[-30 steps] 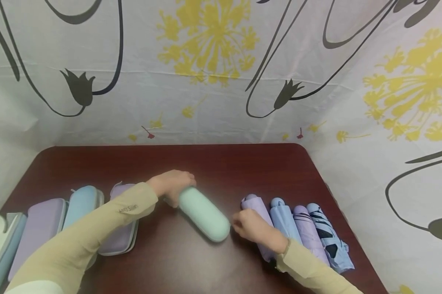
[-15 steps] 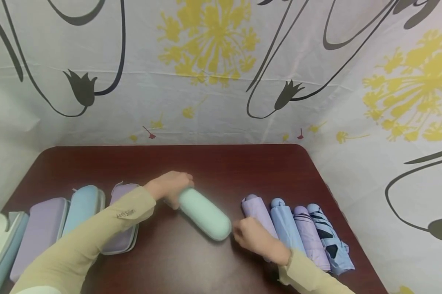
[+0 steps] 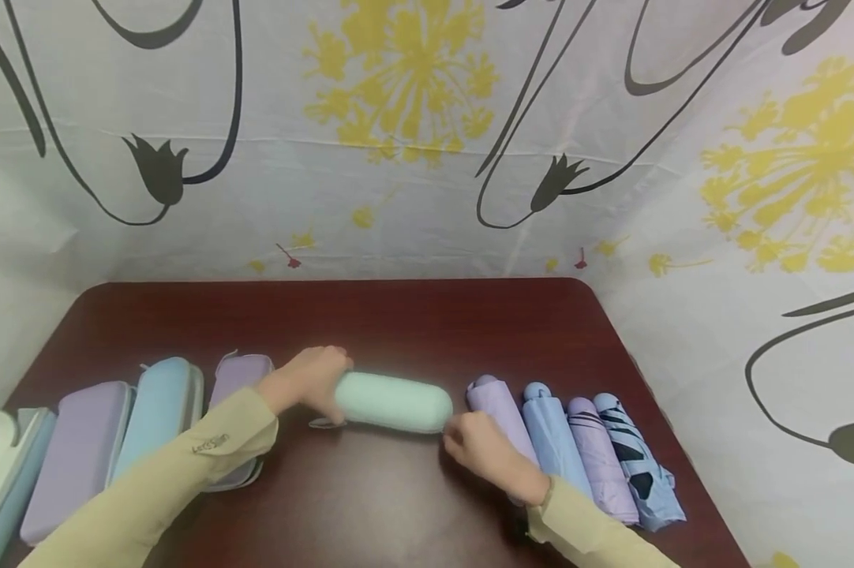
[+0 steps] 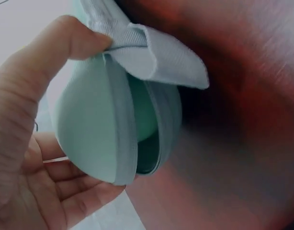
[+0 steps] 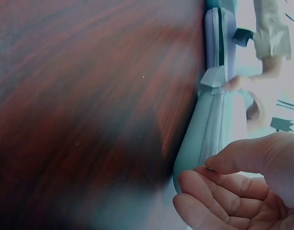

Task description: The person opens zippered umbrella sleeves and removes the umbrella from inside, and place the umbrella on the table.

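Observation:
A mint-green zip case (image 3: 395,402) lies nearly level across the middle of the table in the head view. My left hand (image 3: 306,383) grips its left end, thumb on the grey fabric loop (image 4: 173,57) and fingers under the shell in the left wrist view. There the zip gapes at that end, with a dark gap between the two halves. At the opposite end is my right hand (image 3: 487,450), thumb and index finger pinching a small zip pull (image 5: 209,167). The zip band (image 5: 214,127) runs along the case's side toward the left hand.
On the left stand several cases, among them a lilac case (image 3: 79,457), a blue case (image 3: 160,402) and another lilac one partly behind my left sleeve. Folded umbrellas lie at right: lilac (image 3: 501,406), blue (image 3: 555,434) and patterned (image 3: 633,457). A printed curtain (image 3: 398,213) hangs behind the table.
The mint-green case has turned from a diagonal to nearly level, its right end swinging up. My left hand has shifted left and slightly nearer; my right hand has moved slightly up and left.

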Demonstrator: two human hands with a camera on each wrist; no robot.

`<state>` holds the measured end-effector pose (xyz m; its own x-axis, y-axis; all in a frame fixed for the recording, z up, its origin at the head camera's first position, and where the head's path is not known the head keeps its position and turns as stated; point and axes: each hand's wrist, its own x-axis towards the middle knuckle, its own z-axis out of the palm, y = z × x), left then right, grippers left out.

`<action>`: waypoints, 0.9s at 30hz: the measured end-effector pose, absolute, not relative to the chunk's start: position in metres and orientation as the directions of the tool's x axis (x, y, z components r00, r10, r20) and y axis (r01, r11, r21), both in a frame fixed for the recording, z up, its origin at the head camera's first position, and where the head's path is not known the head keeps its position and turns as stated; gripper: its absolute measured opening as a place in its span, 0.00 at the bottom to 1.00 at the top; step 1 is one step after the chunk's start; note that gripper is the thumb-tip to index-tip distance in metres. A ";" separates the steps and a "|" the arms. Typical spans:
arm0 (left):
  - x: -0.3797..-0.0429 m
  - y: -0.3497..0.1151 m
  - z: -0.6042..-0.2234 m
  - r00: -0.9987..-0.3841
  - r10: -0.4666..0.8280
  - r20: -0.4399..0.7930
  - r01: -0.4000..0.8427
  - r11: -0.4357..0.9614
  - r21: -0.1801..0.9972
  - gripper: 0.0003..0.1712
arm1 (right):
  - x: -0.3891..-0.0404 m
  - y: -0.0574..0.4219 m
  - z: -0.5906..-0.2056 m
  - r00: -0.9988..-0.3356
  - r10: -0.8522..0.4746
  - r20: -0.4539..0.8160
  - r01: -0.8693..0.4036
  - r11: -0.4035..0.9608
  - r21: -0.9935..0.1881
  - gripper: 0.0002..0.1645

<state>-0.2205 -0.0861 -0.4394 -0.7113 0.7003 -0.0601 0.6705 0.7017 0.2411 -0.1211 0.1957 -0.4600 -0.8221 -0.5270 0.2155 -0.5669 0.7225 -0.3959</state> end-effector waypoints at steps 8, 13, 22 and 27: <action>-0.207 -0.099 -0.442 -0.712 0.702 0.007 0.653 0.659 0.372 0.33 | -0.136 0.201 -0.464 -0.835 -0.498 0.236 -0.551 0.743 -0.380 0.10; -0.207 -0.109 -0.446 -0.680 0.734 -0.006 0.649 0.605 0.461 0.34 | -0.141 0.204 -0.464 -0.841 -0.479 0.253 -0.541 0.760 -0.360 0.09; -0.200 -0.107 -0.454 -0.714 0.698 0.049 0.637 0.619 0.460 0.31 | -0.139 0.198 -0.459 -0.844 -0.502 0.187 -0.534 0.761 -0.368 0.14; -0.196 -0.107 -0.456 -0.736 0.672 0.077 0.627 0.635 0.451 0.32 | -0.139 0.188 -0.454 -0.831 -0.528 0.172 -0.551 0.745 -0.375 0.18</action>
<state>-0.1959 -0.1070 -0.4559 -0.7362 0.6724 0.0766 0.6270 0.6351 0.4512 -0.1388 0.1881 -0.4542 -0.8314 -0.5283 0.1721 -0.5512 0.7452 -0.3754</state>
